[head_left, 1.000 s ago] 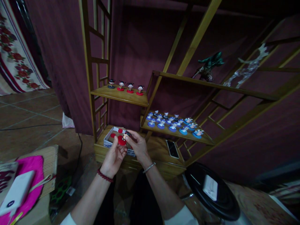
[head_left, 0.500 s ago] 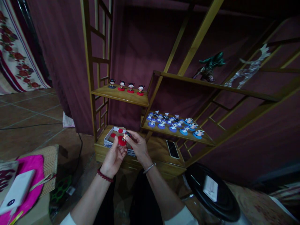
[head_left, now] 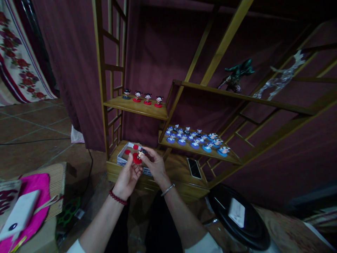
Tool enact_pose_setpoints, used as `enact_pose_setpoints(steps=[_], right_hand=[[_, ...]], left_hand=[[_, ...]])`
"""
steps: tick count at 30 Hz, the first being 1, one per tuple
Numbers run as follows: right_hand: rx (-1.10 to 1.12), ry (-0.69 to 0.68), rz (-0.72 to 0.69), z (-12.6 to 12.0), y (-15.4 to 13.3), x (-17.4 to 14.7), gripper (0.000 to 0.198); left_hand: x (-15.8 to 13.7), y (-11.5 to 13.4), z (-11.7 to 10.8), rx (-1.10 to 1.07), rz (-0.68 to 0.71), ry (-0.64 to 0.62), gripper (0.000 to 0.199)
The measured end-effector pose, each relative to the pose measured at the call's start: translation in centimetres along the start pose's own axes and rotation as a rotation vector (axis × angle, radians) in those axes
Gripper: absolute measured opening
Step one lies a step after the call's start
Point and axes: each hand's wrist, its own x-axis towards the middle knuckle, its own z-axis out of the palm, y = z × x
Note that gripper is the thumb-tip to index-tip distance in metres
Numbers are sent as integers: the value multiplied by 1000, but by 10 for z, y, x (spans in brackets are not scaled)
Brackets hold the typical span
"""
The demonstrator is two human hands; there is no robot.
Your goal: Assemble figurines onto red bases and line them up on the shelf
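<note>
A small dark-haired figurine (head_left: 142,152) is held over the box between my two hands. My right hand (head_left: 156,166) pinches the figurine between thumb and fingers. In my left hand (head_left: 129,178), the thumb and fingers grip a round red base (head_left: 136,159) at the figurine's lower end. Whether figurine and base are joined, I cannot tell. Below and behind the hands is a shallow open box (head_left: 121,161) holding several red discs (head_left: 127,152); the hands hide part of it.
Several similar figurines (head_left: 147,98) line the upper left shelf (head_left: 135,109). Purple- and blue-based figurines (head_left: 182,140) crowd the middle shelf. A phone (head_left: 194,168) lies on the lowest board. A black-lidded bin (head_left: 238,216) stands at right, and a cardboard box (head_left: 39,232) at left.
</note>
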Motion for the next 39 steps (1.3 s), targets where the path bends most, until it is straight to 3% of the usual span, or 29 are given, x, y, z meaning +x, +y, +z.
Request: enact_pose_setpoints(steps=[22, 39], right_hand=[[-159, 42, -68, 2, -4, -1, 29], [-182, -15, -78, 0, -6, -1, 28]], left_hand=[[-3, 1, 2, -23, 22, 1, 30], [-5, -1, 1, -27, 1, -13, 32]])
